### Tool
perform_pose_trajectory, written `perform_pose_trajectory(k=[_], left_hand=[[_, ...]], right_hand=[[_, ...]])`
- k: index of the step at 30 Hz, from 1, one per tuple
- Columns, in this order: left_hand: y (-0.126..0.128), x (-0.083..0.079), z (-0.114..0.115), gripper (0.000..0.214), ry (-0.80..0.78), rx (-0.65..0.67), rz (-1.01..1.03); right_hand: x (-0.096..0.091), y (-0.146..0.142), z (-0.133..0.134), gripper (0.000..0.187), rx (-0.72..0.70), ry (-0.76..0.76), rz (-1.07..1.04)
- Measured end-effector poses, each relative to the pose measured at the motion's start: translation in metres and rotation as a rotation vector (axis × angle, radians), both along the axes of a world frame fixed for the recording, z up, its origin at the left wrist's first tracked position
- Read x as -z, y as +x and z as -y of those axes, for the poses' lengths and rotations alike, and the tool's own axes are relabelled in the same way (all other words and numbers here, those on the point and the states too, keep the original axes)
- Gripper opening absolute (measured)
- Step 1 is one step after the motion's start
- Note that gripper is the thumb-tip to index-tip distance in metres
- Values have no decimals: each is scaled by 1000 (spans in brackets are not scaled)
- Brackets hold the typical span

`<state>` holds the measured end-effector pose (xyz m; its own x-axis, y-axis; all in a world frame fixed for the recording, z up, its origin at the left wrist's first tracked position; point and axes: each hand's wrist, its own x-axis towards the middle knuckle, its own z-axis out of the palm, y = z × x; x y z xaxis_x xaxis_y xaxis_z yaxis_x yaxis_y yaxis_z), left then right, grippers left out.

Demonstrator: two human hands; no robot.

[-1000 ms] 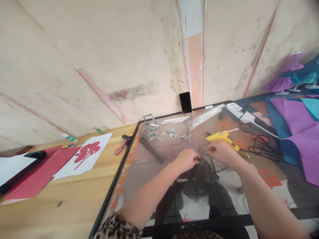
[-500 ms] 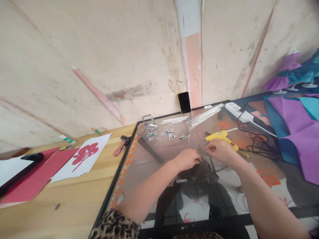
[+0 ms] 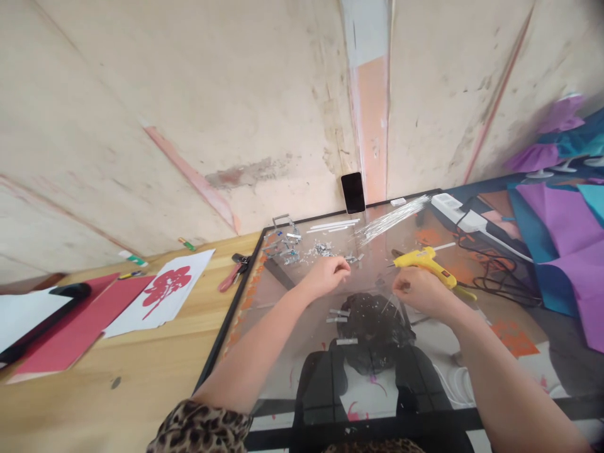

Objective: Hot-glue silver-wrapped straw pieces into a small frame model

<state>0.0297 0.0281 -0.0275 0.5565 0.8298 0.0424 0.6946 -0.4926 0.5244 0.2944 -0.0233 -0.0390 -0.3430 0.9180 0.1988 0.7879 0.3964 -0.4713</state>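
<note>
Working over the glass tabletop (image 3: pixel 283 352), your right hand (image 3: pixel 418 290) sits just this side of the yellow glue gun (image 3: pixel 427 261), fingers pinched shut. Your left hand (image 3: pixel 330 274), left of the gun, curls loosely beside silver scraps (image 3: pixel 325 250); I cannot tell what it holds.

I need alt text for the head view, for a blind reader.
Over a glass table, the left hand curls beside scattered silver pieces; the right hand is closed just in front of a yellow glue gun.

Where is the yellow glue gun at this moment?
In the head view, the yellow glue gun lies on the glass table, right of centre, just beyond the right hand.
</note>
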Motion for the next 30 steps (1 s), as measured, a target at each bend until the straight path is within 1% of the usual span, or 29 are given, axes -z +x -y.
perform_pose_trajectory(k=[2,5,8,11,15,22,25,30], left_hand=[[1,3,3,22,-45,-2,22],[14,16,12,20,-75,21,19],[27,29,16,15,-61,55,-18],[32,35,16,12,-36,94,-66],[35,34,19,13,4,132,-115],[53,31,39,15,46,164,-137],[58,33,39,15,48,168,-150],[59,35,36,16,44,188,-165]], right_hand=[[1,-1,0,13,-13,-14,22],[4,-2,0,11,-20,-30,56],[6,-1,-1,11,-20,-34,83],[7,0,-2,11,-22,-33,97],[7,1,-2,11,-26,-38,103],[8,1,-2,12,-17,-29,117],[7,1,-2,12,-18,-32,126],[7,1,-1,13,-12,-31,146]])
